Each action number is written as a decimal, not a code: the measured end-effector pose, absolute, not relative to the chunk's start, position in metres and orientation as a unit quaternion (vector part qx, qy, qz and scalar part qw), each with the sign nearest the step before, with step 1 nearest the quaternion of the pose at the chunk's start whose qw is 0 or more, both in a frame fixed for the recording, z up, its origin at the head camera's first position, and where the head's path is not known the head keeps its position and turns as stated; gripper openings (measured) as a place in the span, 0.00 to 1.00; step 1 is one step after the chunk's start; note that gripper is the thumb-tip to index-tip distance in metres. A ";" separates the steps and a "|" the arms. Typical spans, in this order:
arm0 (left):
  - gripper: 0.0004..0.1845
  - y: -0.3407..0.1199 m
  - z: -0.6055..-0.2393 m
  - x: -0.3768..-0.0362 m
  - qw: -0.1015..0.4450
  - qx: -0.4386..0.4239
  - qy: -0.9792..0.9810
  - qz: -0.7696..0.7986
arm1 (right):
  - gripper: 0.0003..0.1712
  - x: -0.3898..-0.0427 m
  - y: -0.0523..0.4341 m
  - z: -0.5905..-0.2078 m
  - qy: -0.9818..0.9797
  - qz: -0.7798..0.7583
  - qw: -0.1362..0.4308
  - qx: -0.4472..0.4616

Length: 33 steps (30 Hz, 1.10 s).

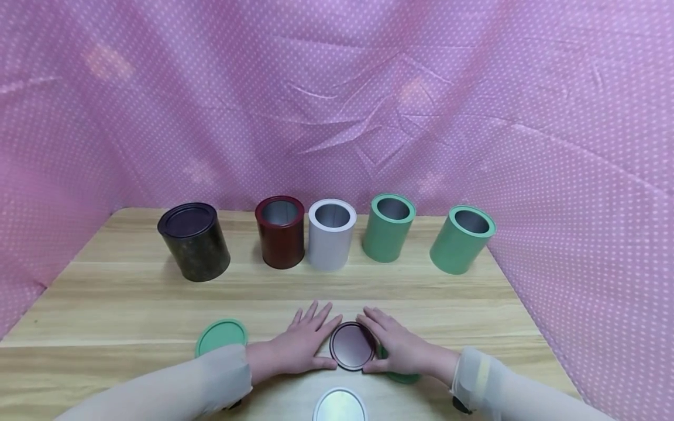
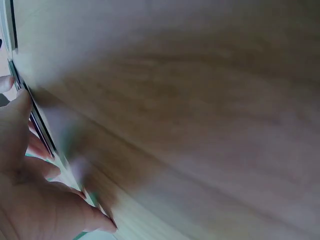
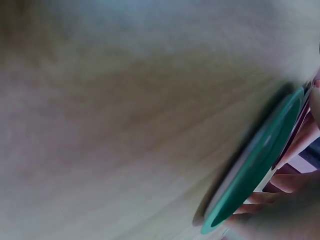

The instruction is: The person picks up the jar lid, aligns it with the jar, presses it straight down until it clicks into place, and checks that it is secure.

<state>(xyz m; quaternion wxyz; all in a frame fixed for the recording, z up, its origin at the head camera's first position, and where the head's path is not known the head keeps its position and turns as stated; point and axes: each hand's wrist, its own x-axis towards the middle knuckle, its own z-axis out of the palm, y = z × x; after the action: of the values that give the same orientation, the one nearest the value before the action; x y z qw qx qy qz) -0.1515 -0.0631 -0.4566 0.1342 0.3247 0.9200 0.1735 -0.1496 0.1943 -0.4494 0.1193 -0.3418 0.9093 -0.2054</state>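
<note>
A dark red lid [image 1: 353,346] lies between the two hands, low in the middle of the head view. My left hand [image 1: 299,346] is at its left edge, fingers spread and fairly straight, with thumb and index finger on either side of the rim. From the right, my right hand [image 1: 401,346] holds the lid between its thumb and fingers. Beneath that right hand a green lid [image 3: 260,160] is partly covered. Another green lid [image 1: 221,335] sits beyond the left forearm. Nearest the viewer is a white lid [image 1: 340,407], cut off by the frame.
Along the back of the wooden table [image 1: 131,304] stand a black can [image 1: 200,254] with its lid on, an open dark red can [image 1: 282,245], an open white can [image 1: 329,248] and two open green cans [image 1: 387,240]. A pink dotted cloth [image 1: 337,105] hangs behind and at both sides.
</note>
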 end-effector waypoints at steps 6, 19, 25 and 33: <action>0.45 -0.065 -0.450 -0.152 0.152 0.322 0.918 0.175 | 0.51 -0.151 0.192 -0.449 0.912 -0.198 0.124 -0.337; 0.44 -0.073 -0.443 -0.161 0.152 0.327 0.921 0.149 | 0.50 -0.154 0.179 -0.447 0.918 -0.195 0.118 -0.324; 0.45 -0.071 -0.439 -0.160 0.150 0.323 0.924 0.140 | 0.50 -0.154 0.180 -0.444 0.918 -0.196 0.123 -0.324; 0.45 -0.067 -0.442 -0.162 0.137 0.320 0.930 0.118 | 0.49 -0.153 0.179 -0.444 0.919 -0.187 0.116 -0.327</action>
<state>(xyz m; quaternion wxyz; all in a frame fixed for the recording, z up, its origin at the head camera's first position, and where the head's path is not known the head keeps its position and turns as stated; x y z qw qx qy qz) -0.1622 -0.0668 -0.4423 0.1365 0.3197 0.9302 0.1179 -0.1526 0.1794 -0.4441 0.1162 -0.3266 0.9191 -0.1873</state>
